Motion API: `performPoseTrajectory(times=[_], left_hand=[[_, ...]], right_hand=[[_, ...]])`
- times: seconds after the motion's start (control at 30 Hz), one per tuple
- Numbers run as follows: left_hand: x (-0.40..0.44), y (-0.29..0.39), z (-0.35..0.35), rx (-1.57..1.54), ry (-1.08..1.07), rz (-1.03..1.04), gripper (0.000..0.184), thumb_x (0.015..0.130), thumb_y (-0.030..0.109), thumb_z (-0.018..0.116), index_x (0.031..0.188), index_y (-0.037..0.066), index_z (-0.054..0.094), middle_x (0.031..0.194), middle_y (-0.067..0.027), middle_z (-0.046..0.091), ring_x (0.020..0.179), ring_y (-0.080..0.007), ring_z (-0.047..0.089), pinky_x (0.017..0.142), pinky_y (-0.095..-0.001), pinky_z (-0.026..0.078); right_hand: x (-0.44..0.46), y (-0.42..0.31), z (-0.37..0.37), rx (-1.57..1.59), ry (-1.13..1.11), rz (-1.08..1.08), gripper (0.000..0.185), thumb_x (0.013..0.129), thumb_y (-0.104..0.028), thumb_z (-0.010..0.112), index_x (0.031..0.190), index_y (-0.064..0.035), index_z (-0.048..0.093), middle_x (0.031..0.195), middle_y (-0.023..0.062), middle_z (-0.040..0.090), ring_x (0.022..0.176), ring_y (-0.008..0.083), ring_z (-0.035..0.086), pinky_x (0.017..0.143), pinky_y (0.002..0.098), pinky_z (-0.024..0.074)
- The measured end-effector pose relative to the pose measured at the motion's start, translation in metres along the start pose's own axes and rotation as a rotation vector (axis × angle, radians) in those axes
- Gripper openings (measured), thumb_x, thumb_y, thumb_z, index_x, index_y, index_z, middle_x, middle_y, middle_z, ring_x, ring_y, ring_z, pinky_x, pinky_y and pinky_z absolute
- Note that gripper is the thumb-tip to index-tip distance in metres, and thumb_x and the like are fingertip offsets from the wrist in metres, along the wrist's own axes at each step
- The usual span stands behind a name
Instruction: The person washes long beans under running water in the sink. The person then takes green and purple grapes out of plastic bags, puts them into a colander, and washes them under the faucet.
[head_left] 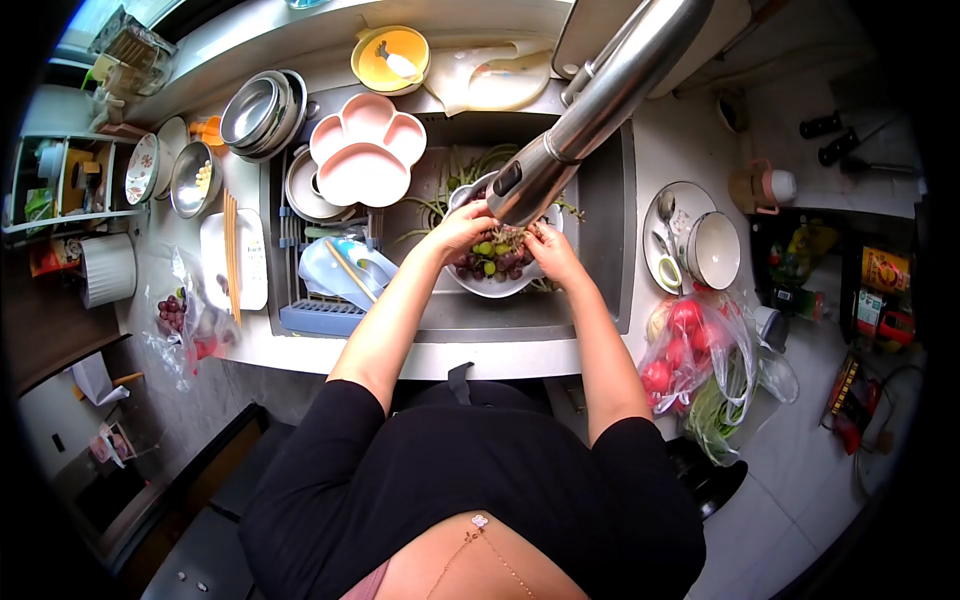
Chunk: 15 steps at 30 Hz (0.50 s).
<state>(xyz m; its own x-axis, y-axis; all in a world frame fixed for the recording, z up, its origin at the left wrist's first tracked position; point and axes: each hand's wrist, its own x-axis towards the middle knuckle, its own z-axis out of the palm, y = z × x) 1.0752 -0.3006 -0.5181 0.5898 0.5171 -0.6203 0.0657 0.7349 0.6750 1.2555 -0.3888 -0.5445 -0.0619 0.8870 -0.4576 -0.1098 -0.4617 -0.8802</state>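
Note:
In the sink point(600, 240), a white bowl point(490, 290) holds dark and green grapes point(490, 262). My left hand point(464, 230) is at the bowl's left side, fingers bent at the top of the grapes, partly behind the faucet head. On the right, my right hand point(548, 250) has its fingers pressed together on the grape stems point(512, 238). The steel faucet point(560, 140) hangs over the bowl and hides part of it. What the left fingers hold is hidden. Green stems point(480, 165) lie behind the bowl.
A blue rack point(335, 318) and pink paw-shaped plate point(368, 150) are left in the sink. Steel bowls point(250, 112), a white tray point(215, 262) with chopsticks and bagged grapes point(172, 312) are further left. At right are a white bowl point(716, 250) and bagged tomatoes point(685, 318).

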Motion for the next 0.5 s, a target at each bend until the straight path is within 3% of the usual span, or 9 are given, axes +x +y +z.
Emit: performPoseTrajectory(times=[0.07, 0.17, 0.2, 0.33, 0.43, 0.5], left_hand=[[-0.004, 0.0, -0.002, -0.297, -0.168, -0.097, 0.033, 0.078, 0.003, 0.052, 0.111, 0.004, 0.05, 0.105, -0.0073, 0.059, 0.095, -0.0167, 0.056, 0.086, -0.028, 0.043], [-0.005, 0.003, -0.001, -0.311, -0.298, -0.141, 0.031, 0.077, 0.002, 0.053, 0.108, 0.002, 0.05, 0.102, -0.0091, 0.059, 0.094, -0.0169, 0.058, 0.084, -0.0304, 0.046], [-0.002, -0.002, -0.002, -0.427, -0.216, -0.109, 0.023, 0.078, -0.002, 0.061, 0.101, -0.006, 0.057, 0.096, -0.014, 0.063, 0.086, -0.0219, 0.063, 0.081, -0.0359, 0.05], [0.004, -0.015, -0.013, -0.444, -0.18, -0.095, 0.021, 0.082, 0.006, 0.059, 0.102, 0.003, 0.051, 0.093, -0.0076, 0.061, 0.088, -0.0172, 0.061, 0.08, -0.0311, 0.051], [0.001, -0.015, -0.016, -0.389, -0.165, -0.164, 0.02, 0.078, 0.007, 0.065, 0.094, -0.005, 0.06, 0.086, -0.0122, 0.065, 0.077, -0.0188, 0.064, 0.068, -0.0289, 0.053], [0.002, -0.021, -0.018, -0.394, -0.171, -0.156, 0.018, 0.078, 0.007, 0.066, 0.091, -0.005, 0.061, 0.084, -0.0107, 0.065, 0.074, -0.0169, 0.063, 0.066, -0.0265, 0.052]], right_hand=[[0.001, -0.006, 0.006, 0.118, -0.078, -0.012, 0.011, 0.092, -0.008, 0.046, 0.098, -0.0022, 0.053, 0.069, -0.0007, 0.052, 0.056, 0.0075, 0.047, 0.052, 0.0223, 0.0405], [0.003, 0.003, 0.008, 0.131, -0.139, 0.05, 0.01, 0.092, -0.009, 0.046, 0.094, -0.0023, 0.053, 0.067, -0.0005, 0.051, 0.053, 0.0065, 0.045, 0.049, 0.0223, 0.0382], [0.002, -0.001, 0.008, 0.076, -0.146, 0.067, 0.011, 0.092, -0.011, 0.047, 0.093, -0.0013, 0.052, 0.065, -0.0011, 0.05, 0.052, 0.0058, 0.044, 0.048, 0.022, 0.0369], [0.001, -0.008, 0.01, -0.111, -0.179, 0.134, 0.016, 0.093, -0.014, 0.046, 0.1, -0.0017, 0.054, 0.067, -0.0022, 0.05, 0.052, 0.0057, 0.044, 0.051, 0.0212, 0.0385], [-0.001, -0.012, 0.012, -0.218, -0.242, 0.091, 0.019, 0.092, -0.015, 0.049, 0.102, -0.0017, 0.057, 0.071, -0.0025, 0.053, 0.06, 0.0059, 0.046, 0.056, 0.022, 0.0407], [0.0, -0.012, 0.013, -0.312, -0.283, 0.011, 0.019, 0.091, -0.015, 0.051, 0.103, -0.0022, 0.059, 0.074, -0.0028, 0.055, 0.065, 0.006, 0.048, 0.061, 0.0225, 0.0421]])
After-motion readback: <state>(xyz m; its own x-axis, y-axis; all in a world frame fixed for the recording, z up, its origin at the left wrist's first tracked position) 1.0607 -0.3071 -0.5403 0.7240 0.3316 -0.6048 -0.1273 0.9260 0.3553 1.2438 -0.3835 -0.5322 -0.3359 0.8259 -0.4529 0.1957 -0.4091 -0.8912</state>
